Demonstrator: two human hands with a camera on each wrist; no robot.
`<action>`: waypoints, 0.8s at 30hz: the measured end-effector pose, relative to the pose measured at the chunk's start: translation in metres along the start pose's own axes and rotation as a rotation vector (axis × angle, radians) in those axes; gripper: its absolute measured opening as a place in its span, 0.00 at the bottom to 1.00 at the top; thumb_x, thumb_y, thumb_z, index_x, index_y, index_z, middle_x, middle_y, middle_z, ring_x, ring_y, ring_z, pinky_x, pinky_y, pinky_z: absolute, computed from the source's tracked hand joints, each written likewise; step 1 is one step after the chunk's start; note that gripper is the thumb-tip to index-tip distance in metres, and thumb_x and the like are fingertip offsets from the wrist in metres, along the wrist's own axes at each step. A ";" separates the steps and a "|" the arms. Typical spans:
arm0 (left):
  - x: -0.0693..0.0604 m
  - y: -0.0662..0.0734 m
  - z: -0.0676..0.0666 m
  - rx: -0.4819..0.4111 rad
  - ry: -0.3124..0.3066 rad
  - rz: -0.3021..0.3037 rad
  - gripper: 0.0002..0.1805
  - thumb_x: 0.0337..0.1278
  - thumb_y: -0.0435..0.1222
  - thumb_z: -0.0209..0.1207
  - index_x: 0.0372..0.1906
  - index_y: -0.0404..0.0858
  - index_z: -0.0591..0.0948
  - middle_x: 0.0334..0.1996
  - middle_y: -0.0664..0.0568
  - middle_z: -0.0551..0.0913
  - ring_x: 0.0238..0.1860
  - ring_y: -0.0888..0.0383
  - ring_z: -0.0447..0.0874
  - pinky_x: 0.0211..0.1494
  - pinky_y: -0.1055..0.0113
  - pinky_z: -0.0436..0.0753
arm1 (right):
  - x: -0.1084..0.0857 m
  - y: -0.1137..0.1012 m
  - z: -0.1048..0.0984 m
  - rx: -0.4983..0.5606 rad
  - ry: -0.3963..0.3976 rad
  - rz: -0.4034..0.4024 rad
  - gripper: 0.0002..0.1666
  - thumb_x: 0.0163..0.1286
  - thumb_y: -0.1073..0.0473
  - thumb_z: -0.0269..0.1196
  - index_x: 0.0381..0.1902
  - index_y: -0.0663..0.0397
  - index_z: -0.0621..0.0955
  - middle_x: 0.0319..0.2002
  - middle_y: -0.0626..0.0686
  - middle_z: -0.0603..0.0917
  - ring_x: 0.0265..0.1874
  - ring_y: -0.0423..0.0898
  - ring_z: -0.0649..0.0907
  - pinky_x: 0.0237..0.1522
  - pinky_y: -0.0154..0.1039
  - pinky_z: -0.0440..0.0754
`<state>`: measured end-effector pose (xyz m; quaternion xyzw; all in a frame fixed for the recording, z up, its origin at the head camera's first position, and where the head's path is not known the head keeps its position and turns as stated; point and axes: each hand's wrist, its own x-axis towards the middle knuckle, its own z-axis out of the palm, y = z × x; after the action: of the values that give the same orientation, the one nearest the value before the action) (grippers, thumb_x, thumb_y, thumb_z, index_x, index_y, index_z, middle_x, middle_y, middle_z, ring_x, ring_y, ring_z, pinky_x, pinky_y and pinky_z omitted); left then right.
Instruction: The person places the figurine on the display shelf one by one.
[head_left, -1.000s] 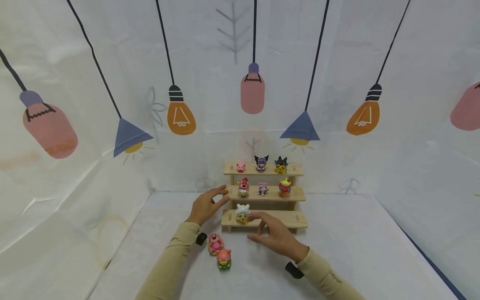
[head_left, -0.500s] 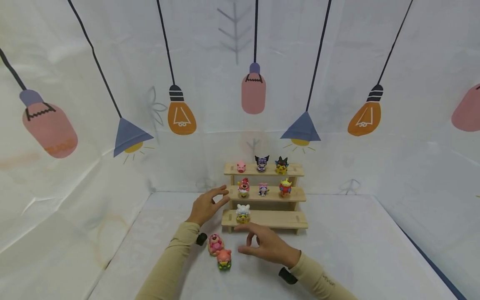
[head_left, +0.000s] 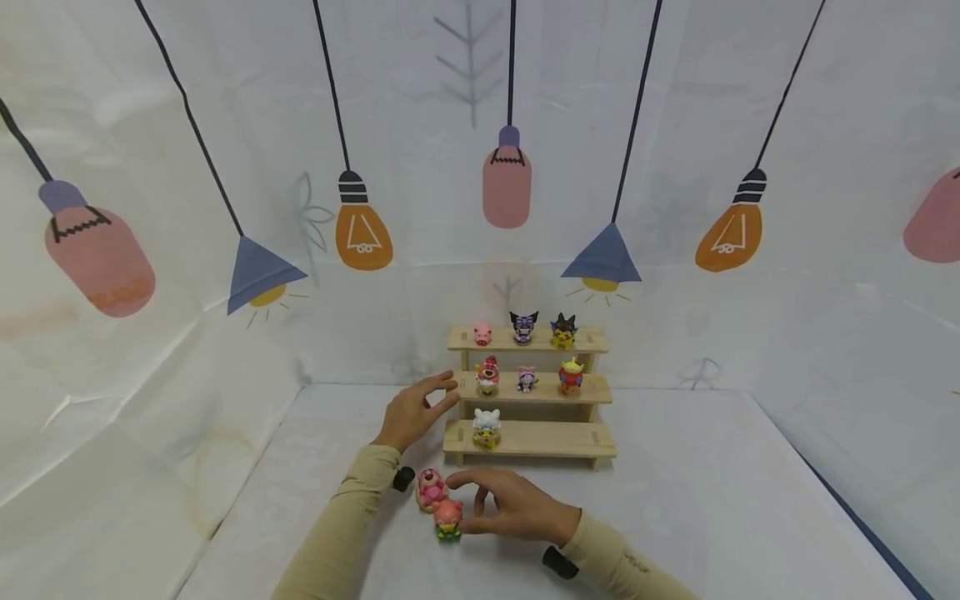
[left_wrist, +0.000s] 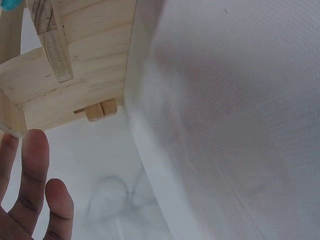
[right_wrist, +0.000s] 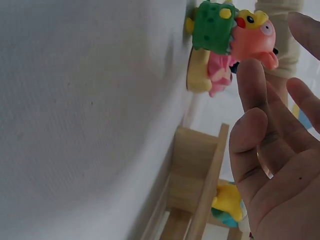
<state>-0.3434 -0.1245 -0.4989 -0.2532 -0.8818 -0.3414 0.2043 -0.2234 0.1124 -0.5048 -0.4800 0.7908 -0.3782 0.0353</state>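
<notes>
My right hand (head_left: 517, 504) hovers low over the table, thumb and forefinger apart. Its thumb tip is beside a coral-headed figurine in green (head_left: 447, 521), its forefinger near a pink bear figurine (head_left: 431, 490); in the right wrist view the fingers (right_wrist: 251, 82) are close to the coral head (right_wrist: 252, 42) without gripping it. My left hand (head_left: 411, 412) is at the left end of the wooden three-tier display stand (head_left: 555, 437), fingers slightly bent at the middle tier. Whether these fingertips touch the wood (left_wrist: 95, 65) is unclear. A white-hooded yellow figurine (head_left: 486, 429) stands on the bottom tier.
Three figurines stand on the top tier, among them a pink pig (head_left: 482, 334). The middle tier holds three more, including a green-headed one (head_left: 571, 377). A white sheet printed with lamps (head_left: 506, 187) hangs behind the white table (head_left: 697, 475).
My right hand has moved down and left, away from the white-hooded figurine on the bottom tier, to the two figurines on the table. The left hand has stayed by the stand.
</notes>
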 end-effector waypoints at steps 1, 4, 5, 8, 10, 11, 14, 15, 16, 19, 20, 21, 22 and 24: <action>0.000 0.000 0.000 0.000 0.000 0.001 0.19 0.69 0.55 0.61 0.58 0.54 0.86 0.66 0.64 0.78 0.17 0.69 0.70 0.18 0.69 0.70 | 0.001 0.001 0.001 0.000 -0.005 -0.005 0.34 0.69 0.52 0.70 0.69 0.53 0.73 0.61 0.53 0.81 0.37 0.31 0.83 0.37 0.36 0.83; 0.000 0.000 0.000 0.000 -0.004 -0.001 0.19 0.69 0.55 0.61 0.58 0.54 0.85 0.66 0.64 0.78 0.17 0.69 0.71 0.18 0.69 0.71 | 0.002 0.002 0.004 -0.002 -0.017 -0.011 0.34 0.70 0.51 0.70 0.69 0.53 0.73 0.61 0.52 0.81 0.37 0.32 0.83 0.39 0.35 0.83; 0.000 0.000 0.001 -0.002 -0.004 -0.002 0.19 0.69 0.55 0.61 0.58 0.54 0.85 0.66 0.64 0.77 0.17 0.69 0.71 0.18 0.69 0.71 | 0.003 0.002 0.005 -0.003 -0.020 -0.012 0.34 0.70 0.51 0.69 0.69 0.53 0.73 0.62 0.52 0.81 0.38 0.32 0.83 0.39 0.35 0.83; 0.000 -0.001 0.001 -0.004 -0.008 -0.009 0.19 0.68 0.55 0.61 0.58 0.55 0.85 0.66 0.65 0.77 0.17 0.69 0.71 0.18 0.69 0.71 | 0.004 0.004 0.007 -0.002 -0.024 -0.012 0.33 0.70 0.50 0.69 0.69 0.52 0.73 0.62 0.50 0.81 0.38 0.32 0.83 0.39 0.35 0.83; 0.000 -0.001 0.001 -0.007 -0.007 -0.011 0.19 0.68 0.56 0.61 0.58 0.55 0.85 0.66 0.65 0.77 0.17 0.69 0.71 0.18 0.69 0.71 | 0.004 0.006 0.009 0.004 -0.029 -0.013 0.33 0.70 0.51 0.69 0.69 0.51 0.74 0.62 0.49 0.81 0.38 0.33 0.83 0.39 0.36 0.84; 0.001 -0.001 0.001 -0.006 -0.005 -0.012 0.19 0.68 0.56 0.61 0.58 0.55 0.86 0.66 0.65 0.77 0.17 0.68 0.71 0.18 0.69 0.71 | 0.005 0.006 0.009 0.003 -0.030 -0.017 0.33 0.70 0.51 0.69 0.69 0.50 0.74 0.62 0.48 0.81 0.38 0.33 0.83 0.40 0.36 0.84; 0.000 -0.001 0.001 -0.006 0.000 -0.013 0.19 0.68 0.56 0.61 0.57 0.55 0.86 0.66 0.66 0.78 0.18 0.69 0.72 0.20 0.69 0.72 | 0.006 0.008 0.011 0.018 -0.039 -0.012 0.31 0.70 0.51 0.69 0.68 0.48 0.75 0.61 0.45 0.81 0.38 0.33 0.83 0.41 0.37 0.84; 0.000 -0.001 0.001 -0.003 0.001 -0.014 0.19 0.68 0.56 0.61 0.57 0.55 0.86 0.66 0.66 0.78 0.19 0.69 0.72 0.21 0.69 0.73 | 0.006 0.008 0.012 0.020 -0.043 -0.008 0.31 0.70 0.51 0.70 0.68 0.46 0.75 0.60 0.44 0.81 0.38 0.33 0.83 0.40 0.36 0.84; 0.000 -0.001 0.001 -0.001 0.002 -0.016 0.19 0.68 0.56 0.61 0.57 0.56 0.86 0.66 0.67 0.77 0.19 0.69 0.72 0.22 0.69 0.73 | 0.006 0.009 0.012 0.022 -0.048 -0.005 0.30 0.70 0.51 0.70 0.68 0.45 0.75 0.59 0.42 0.81 0.38 0.33 0.83 0.40 0.35 0.83; 0.000 -0.001 0.002 0.003 0.003 -0.019 0.19 0.68 0.57 0.61 0.57 0.56 0.86 0.66 0.68 0.77 0.21 0.70 0.73 0.23 0.70 0.74 | 0.006 0.010 0.014 0.026 -0.063 0.003 0.30 0.69 0.51 0.70 0.67 0.43 0.76 0.57 0.40 0.82 0.38 0.34 0.84 0.39 0.33 0.82; 0.000 -0.001 0.002 0.002 0.003 -0.019 0.19 0.68 0.57 0.61 0.57 0.56 0.86 0.66 0.68 0.77 0.20 0.70 0.73 0.23 0.70 0.74 | 0.006 0.010 0.015 0.025 -0.068 0.003 0.30 0.69 0.50 0.70 0.67 0.42 0.76 0.56 0.39 0.82 0.38 0.35 0.84 0.39 0.32 0.82; 0.000 -0.001 0.002 0.003 0.003 -0.020 0.19 0.68 0.57 0.60 0.58 0.57 0.85 0.66 0.68 0.77 0.20 0.69 0.73 0.23 0.69 0.74 | 0.006 0.010 0.015 0.022 -0.072 0.005 0.30 0.69 0.50 0.70 0.67 0.42 0.76 0.55 0.39 0.82 0.38 0.35 0.84 0.39 0.32 0.82; 0.000 -0.001 0.002 0.002 0.003 -0.021 0.19 0.68 0.57 0.60 0.58 0.57 0.85 0.66 0.68 0.77 0.20 0.69 0.73 0.22 0.69 0.73 | 0.007 0.010 0.015 0.019 -0.074 0.005 0.30 0.69 0.50 0.70 0.66 0.42 0.76 0.55 0.39 0.82 0.38 0.35 0.84 0.39 0.31 0.82; 0.000 -0.001 0.002 0.002 0.002 -0.025 0.20 0.68 0.57 0.60 0.58 0.57 0.85 0.66 0.68 0.77 0.19 0.69 0.72 0.21 0.69 0.73 | 0.008 0.010 0.015 0.007 -0.074 0.010 0.29 0.69 0.50 0.70 0.66 0.42 0.76 0.55 0.39 0.82 0.38 0.35 0.84 0.40 0.31 0.81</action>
<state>-0.3446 -0.1241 -0.5005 -0.2416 -0.8850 -0.3434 0.2012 -0.2283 0.1003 -0.5192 -0.4896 0.7899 -0.3628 0.0681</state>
